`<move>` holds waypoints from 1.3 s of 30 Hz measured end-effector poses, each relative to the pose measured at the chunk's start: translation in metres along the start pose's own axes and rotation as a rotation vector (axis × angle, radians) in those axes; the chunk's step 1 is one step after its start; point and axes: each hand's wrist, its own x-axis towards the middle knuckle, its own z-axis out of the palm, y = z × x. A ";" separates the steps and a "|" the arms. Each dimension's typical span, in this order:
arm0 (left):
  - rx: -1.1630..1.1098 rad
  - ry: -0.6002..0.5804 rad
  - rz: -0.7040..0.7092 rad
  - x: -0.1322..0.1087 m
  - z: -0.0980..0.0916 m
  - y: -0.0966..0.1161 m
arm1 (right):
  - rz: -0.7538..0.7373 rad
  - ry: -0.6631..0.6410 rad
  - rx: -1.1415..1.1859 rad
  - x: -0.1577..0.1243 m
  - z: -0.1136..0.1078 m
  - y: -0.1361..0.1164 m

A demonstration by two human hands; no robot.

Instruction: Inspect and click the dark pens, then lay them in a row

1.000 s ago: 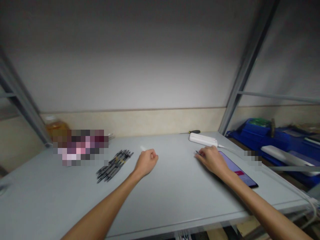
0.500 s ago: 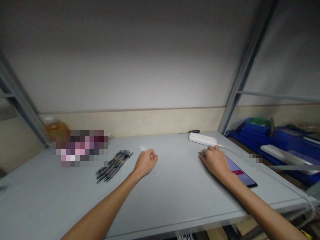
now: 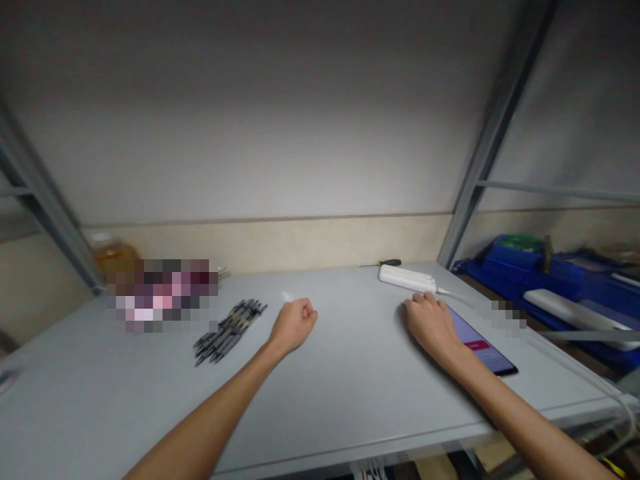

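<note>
L hand (image 3: 294,327) = closed fist, contents hidden; R hand (image 3: 431,327) bends fingers down by smartphone (image 3: 484,343), can't tell if pinching. Pens (image 3: 230,331) lie bunched left of L hand, prob. for easy reach; screwdriver (image 3: 389,263) at back, prob. out of way.

The left grip (image 3: 294,325) sat curled near grey pens (image 3: 230,331) on the worktop (image 3: 340,400); the right grip (image 3: 430,325) hid part of a lit smartphone (image 3: 480,345).
</note>
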 end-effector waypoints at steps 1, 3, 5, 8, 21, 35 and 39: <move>0.003 0.000 -0.002 0.000 0.000 0.000 | 0.000 0.000 -0.004 0.001 0.001 0.001; 0.010 -0.002 -0.004 -0.001 -0.001 0.002 | 0.001 -0.004 -0.012 0.001 0.001 0.003; 0.014 -0.002 -0.002 -0.001 -0.001 0.003 | 0.004 -0.004 -0.017 0.001 0.001 0.004; 0.008 -0.004 0.009 -0.002 -0.002 0.004 | 0.015 0.003 -0.018 0.000 -0.001 0.005; 0.187 -0.036 0.073 -0.004 -0.004 0.005 | 0.015 0.007 0.002 0.002 0.001 -0.001; 0.827 0.082 -0.057 -0.008 -0.020 0.004 | -0.163 0.057 0.202 0.001 -0.011 -0.047; 0.857 0.075 -0.099 -0.006 -0.026 -0.002 | -0.223 0.052 0.252 0.001 -0.012 -0.057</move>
